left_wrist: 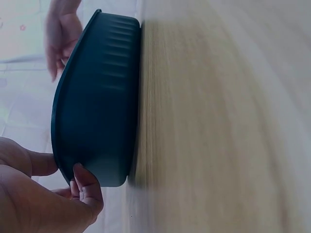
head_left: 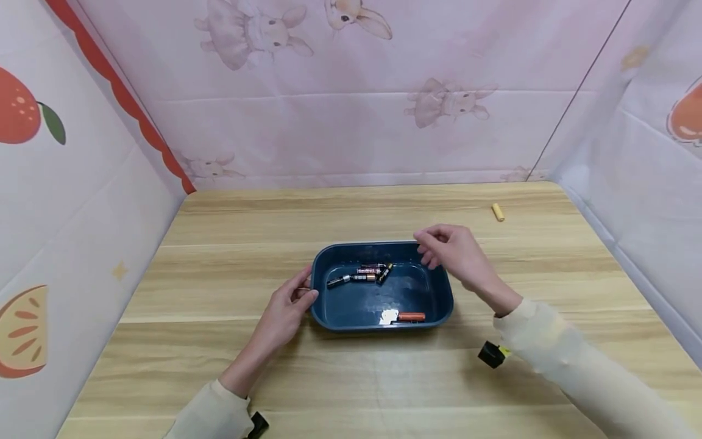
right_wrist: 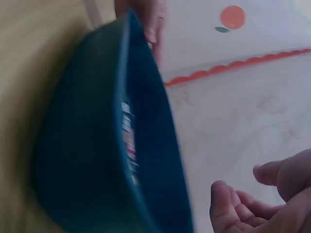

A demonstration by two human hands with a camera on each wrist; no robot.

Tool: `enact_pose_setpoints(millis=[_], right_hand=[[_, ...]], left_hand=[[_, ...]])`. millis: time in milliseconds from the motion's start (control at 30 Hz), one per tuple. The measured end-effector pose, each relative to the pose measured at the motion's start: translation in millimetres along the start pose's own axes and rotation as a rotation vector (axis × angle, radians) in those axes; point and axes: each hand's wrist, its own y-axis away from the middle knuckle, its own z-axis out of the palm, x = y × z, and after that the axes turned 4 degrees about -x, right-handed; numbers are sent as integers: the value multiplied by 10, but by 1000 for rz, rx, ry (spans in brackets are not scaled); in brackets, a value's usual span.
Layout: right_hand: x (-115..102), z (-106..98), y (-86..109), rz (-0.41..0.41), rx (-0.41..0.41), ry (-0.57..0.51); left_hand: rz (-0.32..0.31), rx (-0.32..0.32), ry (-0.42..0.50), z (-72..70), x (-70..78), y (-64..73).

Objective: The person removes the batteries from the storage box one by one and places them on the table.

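A person's left hand (head_left: 284, 312) takes hold of a dark blue container (head_left: 351, 305) at its left end, the grip closed about the rim, thumb and fingers bent; the left wrist view shows a fingertip against the outer wall just below the edge. The right hand (head_left: 460, 253) hangs over the container's far right corner with its grip holding nothing, fingers partly curled; a gap between thumb and forefinger shows plainly in the right wrist view.

The container sits upright near the middle of a wood-grain tabletop (head_left: 219, 292), its long sides running left to right. Inside, toward the far left, slim batteries lie in a loose cluster: a black battery (head_left: 336, 281) at the left, a black-and-copper battery (head_left: 363, 277) next to it, a pinkish battery (head_left: 367, 271) just beyond, and at the right a dark battery (head_left: 386, 273) slanting with a yellowish end. Well apart from these, an orange battery (head_left: 411, 316) lies along the near wall, toward the right.

Outside, a small yellow cylinder (head_left: 497, 212) lies on the tabletop's far right part. A black block (head_left: 492, 354) shows beside the pale right sleeve (head_left: 576, 353). Behind the tabletop rises a pink backdrop (head_left: 351, 140) printed with rabbits; at left, a white panel (head_left: 99, 201) carries fruit and a scalloped red border (head_left: 128, 100).
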Motion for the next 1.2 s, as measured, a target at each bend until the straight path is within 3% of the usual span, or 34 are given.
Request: enact_pose_setpoints(millis=[267, 667, 933, 1200], right_hand=[[131, 330, -74, 104, -96, -10], [260, 532, -199, 239, -213, -79], [329, 637, -298, 205, -213, 51], [342, 663, -378, 130, -176, 301]], left_hand=[[-11, -16, 11, -13, 14, -3], [-20, -28, 24, 4, 28, 8], [-36, -28, 44, -16, 28, -8], [-50, -48, 23, -37, 33, -89]])
